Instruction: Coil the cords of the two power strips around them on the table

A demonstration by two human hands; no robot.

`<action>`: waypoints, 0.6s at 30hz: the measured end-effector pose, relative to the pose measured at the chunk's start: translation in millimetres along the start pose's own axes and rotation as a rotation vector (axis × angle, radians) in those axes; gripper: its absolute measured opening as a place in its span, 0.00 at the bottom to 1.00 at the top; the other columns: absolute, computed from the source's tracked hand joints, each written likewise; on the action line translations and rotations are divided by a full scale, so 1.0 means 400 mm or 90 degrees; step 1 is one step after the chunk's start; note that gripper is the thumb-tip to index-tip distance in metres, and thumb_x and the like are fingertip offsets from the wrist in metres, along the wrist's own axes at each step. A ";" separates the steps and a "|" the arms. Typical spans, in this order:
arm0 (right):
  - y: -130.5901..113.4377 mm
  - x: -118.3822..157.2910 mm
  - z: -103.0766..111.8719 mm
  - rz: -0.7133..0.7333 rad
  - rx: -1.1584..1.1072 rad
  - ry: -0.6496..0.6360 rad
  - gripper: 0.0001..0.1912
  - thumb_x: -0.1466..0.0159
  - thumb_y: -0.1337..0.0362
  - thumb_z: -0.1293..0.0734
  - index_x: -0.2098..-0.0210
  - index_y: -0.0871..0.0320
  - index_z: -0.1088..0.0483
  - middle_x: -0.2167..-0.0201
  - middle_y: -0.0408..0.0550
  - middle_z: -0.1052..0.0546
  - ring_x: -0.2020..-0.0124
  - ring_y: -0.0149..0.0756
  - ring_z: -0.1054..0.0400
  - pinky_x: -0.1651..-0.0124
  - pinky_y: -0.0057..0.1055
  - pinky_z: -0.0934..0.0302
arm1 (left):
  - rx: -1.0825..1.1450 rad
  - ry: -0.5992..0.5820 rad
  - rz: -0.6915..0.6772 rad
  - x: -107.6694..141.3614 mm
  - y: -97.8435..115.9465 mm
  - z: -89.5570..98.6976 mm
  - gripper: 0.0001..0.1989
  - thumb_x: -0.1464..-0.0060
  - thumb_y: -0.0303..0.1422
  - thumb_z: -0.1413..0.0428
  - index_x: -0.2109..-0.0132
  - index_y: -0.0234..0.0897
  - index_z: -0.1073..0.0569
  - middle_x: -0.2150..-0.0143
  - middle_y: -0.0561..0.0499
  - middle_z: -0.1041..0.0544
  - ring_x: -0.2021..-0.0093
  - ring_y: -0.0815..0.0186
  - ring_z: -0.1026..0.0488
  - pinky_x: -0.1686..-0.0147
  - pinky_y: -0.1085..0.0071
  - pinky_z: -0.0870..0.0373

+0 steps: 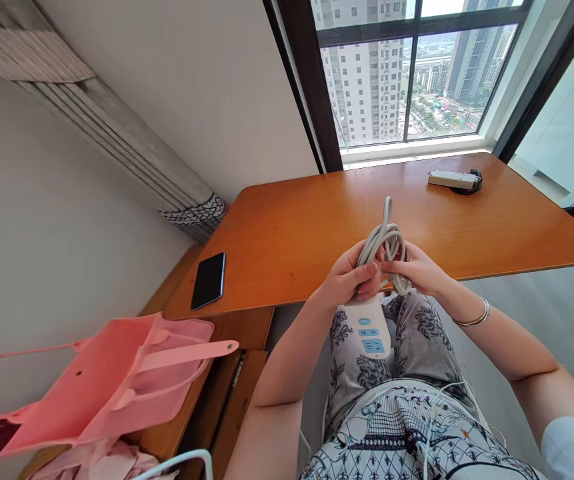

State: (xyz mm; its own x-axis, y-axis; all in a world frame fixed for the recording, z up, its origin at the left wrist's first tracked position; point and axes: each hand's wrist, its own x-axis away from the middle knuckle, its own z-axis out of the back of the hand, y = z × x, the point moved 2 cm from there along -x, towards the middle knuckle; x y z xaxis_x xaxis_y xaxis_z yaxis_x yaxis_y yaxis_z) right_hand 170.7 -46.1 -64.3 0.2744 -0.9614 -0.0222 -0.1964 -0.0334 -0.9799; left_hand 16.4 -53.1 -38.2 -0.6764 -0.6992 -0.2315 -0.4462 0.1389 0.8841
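Over my lap, in front of the table edge, my left hand [359, 275] is closed around a looped bundle of grey-white power cord [384, 235]. My right hand [414, 268] grips the same bundle from the other side, its fingers partly hidden behind the loops. One loop of the cord sticks up above both hands. Below my left hand hangs the white power strip [369, 328], with blue socket faces turned up toward me. Its upper end is hidden by my fingers.
A wooden table [291, 227] spans the front, bearing a black phone [209, 281] at left and another power strip [453, 179] with black cord at far right. A pink bag [117, 380] stands at lower left on a wooden cabinet [227, 400]. A window lies behind.
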 end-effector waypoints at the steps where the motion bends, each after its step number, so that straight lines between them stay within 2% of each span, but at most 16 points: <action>1: 0.000 0.001 -0.002 -0.017 -0.003 0.003 0.23 0.52 0.58 0.21 0.63 0.58 0.32 0.68 0.42 0.25 0.66 0.32 0.30 0.63 0.28 0.33 | -0.020 0.007 0.000 -0.001 -0.003 0.001 0.18 0.46 0.44 0.36 0.62 0.37 0.33 0.85 0.62 0.39 0.89 0.77 0.47 0.85 0.79 0.46; 5: 0.005 0.009 0.000 -0.076 -0.006 -0.023 0.25 0.48 0.59 0.24 0.55 0.56 0.36 0.68 0.40 0.24 0.72 0.30 0.28 0.70 0.27 0.31 | -0.052 0.046 -0.019 -0.005 -0.005 0.006 0.19 0.47 0.44 0.35 0.62 0.37 0.33 0.84 0.62 0.39 0.88 0.78 0.47 0.84 0.78 0.47; 10: 0.003 0.027 0.009 -0.075 0.060 -0.056 0.37 0.42 0.57 0.26 0.38 0.53 0.43 0.74 0.38 0.23 0.81 0.32 0.29 0.83 0.25 0.39 | -0.084 0.115 -0.051 -0.008 -0.001 0.014 0.19 0.48 0.45 0.35 0.63 0.37 0.32 0.83 0.63 0.40 0.87 0.79 0.49 0.84 0.78 0.51; 14: 0.004 0.046 0.001 -0.176 0.016 -0.064 0.48 0.42 0.58 0.26 0.30 0.57 0.51 0.64 0.48 0.19 0.80 0.33 0.28 0.83 0.27 0.38 | -0.154 0.199 -0.075 -0.009 0.010 0.029 0.19 0.51 0.43 0.33 0.64 0.36 0.31 0.79 0.61 0.37 0.85 0.79 0.46 0.83 0.78 0.51; 16: 0.004 0.054 0.008 -0.201 0.014 -0.092 0.41 0.42 0.56 0.28 0.33 0.60 0.43 0.59 0.53 0.19 0.81 0.30 0.30 0.82 0.27 0.39 | -0.160 0.226 -0.088 -0.007 0.025 0.042 0.18 0.52 0.43 0.32 0.65 0.36 0.30 0.78 0.60 0.35 0.84 0.80 0.46 0.83 0.78 0.51; 18: 0.002 0.059 0.030 -0.152 0.077 -0.115 0.29 0.40 0.54 0.31 0.43 0.61 0.31 0.58 0.53 0.19 0.82 0.27 0.33 0.81 0.27 0.39 | -0.142 0.226 -0.102 -0.001 0.044 0.057 0.19 0.52 0.43 0.32 0.66 0.37 0.30 0.81 0.61 0.37 0.85 0.80 0.48 0.84 0.78 0.53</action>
State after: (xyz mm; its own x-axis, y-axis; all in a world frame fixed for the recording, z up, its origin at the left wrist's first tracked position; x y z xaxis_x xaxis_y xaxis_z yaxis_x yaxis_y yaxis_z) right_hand 188.4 -65.4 -68.0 0.4636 -0.8662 0.1865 0.0034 -0.2087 -0.9780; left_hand -4.4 -34.3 -31.8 -0.3492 -0.9021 -0.2535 -0.3656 -0.1180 0.9233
